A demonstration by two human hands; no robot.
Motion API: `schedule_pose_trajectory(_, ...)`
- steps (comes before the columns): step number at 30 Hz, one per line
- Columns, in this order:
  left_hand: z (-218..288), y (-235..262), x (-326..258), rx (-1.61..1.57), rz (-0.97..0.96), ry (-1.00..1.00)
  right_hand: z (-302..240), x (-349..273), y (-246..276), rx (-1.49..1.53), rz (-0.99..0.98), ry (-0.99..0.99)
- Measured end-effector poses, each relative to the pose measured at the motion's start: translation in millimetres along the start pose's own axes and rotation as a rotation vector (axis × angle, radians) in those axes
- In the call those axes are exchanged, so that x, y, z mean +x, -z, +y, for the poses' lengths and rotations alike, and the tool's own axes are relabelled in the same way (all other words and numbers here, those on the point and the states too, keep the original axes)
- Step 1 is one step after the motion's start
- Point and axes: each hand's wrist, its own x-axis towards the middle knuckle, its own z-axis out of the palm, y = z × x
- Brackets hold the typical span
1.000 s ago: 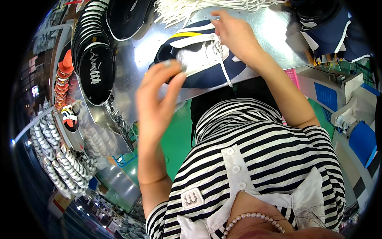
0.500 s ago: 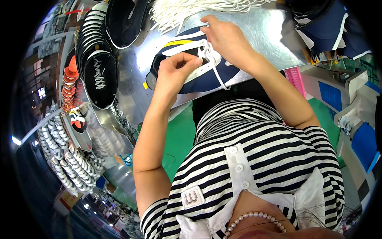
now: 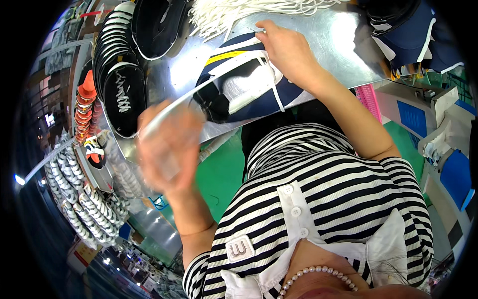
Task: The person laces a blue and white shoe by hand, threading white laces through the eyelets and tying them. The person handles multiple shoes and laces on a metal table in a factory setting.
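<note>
A navy shoe upper with a yellow stripe and white trim lies on the metal table, its opening toward the left. My right hand grips its far side near the front, some fingers hidden beneath. A white shoelace runs taut from the eyelets to my left hand, which is off the table's near edge to the left and smeared by motion. The lace passes into that hand, though single fingers do not show clearly. Another length of lace hangs across the upper toward me.
A pile of white laces lies at the far edge of the metal table. Nested black shoe uppers stand at left, more navy uppers at right. A pink basket sits below the table edge.
My left hand has swung left and toward me, away from the shoe upper, drawing the lace out straight. The bunched lace loops at the eyelets have gone. My right hand has barely moved.
</note>
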Motion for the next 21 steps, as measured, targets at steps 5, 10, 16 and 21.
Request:
schedule_pose_trajectory(5, -78, 7, 28, 0.841, 0.130, -0.056, 2, -5, 17, 0.503, 0.121, -0.011)
schedule_pose_trajectory(10, -87, 14, 37, 0.993, 0.154, -0.150, -15, -40, 61, 0.906, -0.426, -0.393)
schedule_pose_trajectory(16, -87, 12, 36, 1.015, 0.106, -0.162, -25, -42, 32, 0.983, -0.496, -0.440)
schedule_pose_trajectory(21, -74, 18, 21, 1.280, 0.121, -0.135, -17, -42, 20, 0.757, -0.322, -0.263)
